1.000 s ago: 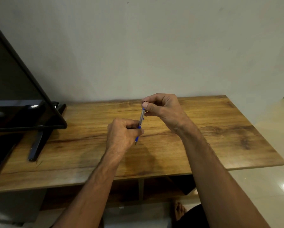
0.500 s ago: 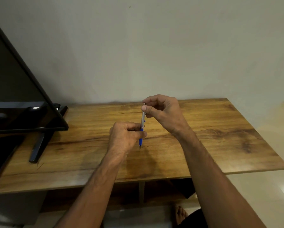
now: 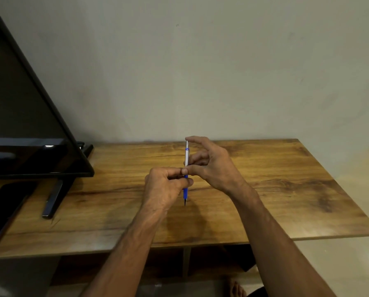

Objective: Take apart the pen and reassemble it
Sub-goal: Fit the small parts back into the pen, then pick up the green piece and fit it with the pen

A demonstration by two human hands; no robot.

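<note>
The left hand (image 3: 166, 185) is nearer the camera, fingers clenched around the blue grip of the pen (image 3: 186, 174), above the table (image 3: 286, 200). The pen stands nearly upright: dark tip down, just above the wood, silver barrel and push-button up. Its long axis runs vertically between the hands. The right hand (image 3: 211, 166) lies farther and to the right; thumb and middle fingers touch the barrel just above the left hand's hold, while the index finger arches over the top end. Whether it presses the button cannot be told.

Since the earlier frames, the pen has straightened from a slight tilt and more barrel shows. The monitor (image 3: 29, 125) sits far left.
</note>
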